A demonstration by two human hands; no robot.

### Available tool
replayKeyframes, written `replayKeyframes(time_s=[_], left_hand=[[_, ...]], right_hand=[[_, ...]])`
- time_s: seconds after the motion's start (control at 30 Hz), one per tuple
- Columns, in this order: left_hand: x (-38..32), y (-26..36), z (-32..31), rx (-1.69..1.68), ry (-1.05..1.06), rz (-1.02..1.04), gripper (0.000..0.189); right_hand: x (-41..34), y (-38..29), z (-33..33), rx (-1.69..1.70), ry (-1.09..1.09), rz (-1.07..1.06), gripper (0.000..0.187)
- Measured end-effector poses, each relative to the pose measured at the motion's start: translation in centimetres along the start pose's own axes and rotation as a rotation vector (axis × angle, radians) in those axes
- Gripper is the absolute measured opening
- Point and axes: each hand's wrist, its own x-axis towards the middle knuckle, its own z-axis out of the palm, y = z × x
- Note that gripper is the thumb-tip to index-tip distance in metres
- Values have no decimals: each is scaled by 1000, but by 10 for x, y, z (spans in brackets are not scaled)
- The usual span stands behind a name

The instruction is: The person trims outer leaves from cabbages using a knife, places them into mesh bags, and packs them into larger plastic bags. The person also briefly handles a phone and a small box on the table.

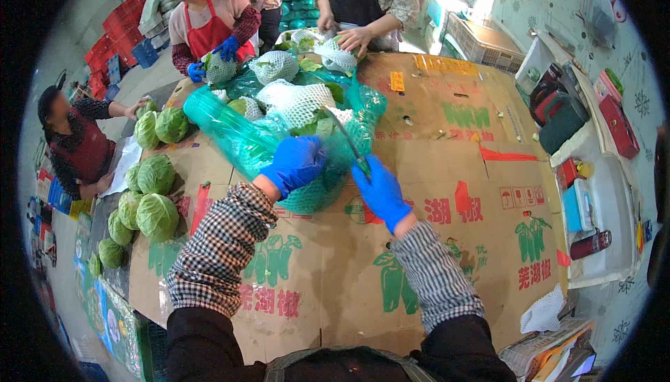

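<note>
A green plastic bag [230, 125] lies open before me, filled with cabbages in white foam net sleeves [296, 100]. At its near side my left hand [298, 165], in a blue glove, is closed on the film; the fingertips are partly hidden. My right hand [382, 188], gloved alike, grips the green handle of a knife [348, 138]. The knife's blade points up and away to the left, over the bag's right part. Loose green leaves [335, 92] show among the sleeves.
Printed cardboard [340, 298] covers the table. Bare cabbages [157, 217] line its left edge. Across from me, co-workers' hands [356, 41] and blue-gloved hands [227, 49] touch netted cabbages. Another person [84, 136] stands at left. A white foam box [607, 256] with bottles runs along the right.
</note>
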Motion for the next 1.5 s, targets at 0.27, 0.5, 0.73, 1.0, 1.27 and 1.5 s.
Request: replayKeyframes(time_s=[0.27,0.5,0.73,1.0,1.27,1.5], left_hand=[[-39,9,20,-103,212,-122,18],[-151,14,41,-50,120,-158,15],[-182,19,65,-39,57,-249,17],[-201,20,80,-5,-35,-316,20],[-272,24,78,-19,-35,-383,21],[-279,-36,62,-31,-13,-697,29]], right_hand=[[-21,30,32,-329,-140,-60,32],[-112,85,2,-463,-233,34,25],[-90,43,3,-636,-212,-86,19],[-51,22,26,-698,-417,22,16],[-70,37,66,-493,-433,140,17],[-136,40,45,-465,-411,176,26]])
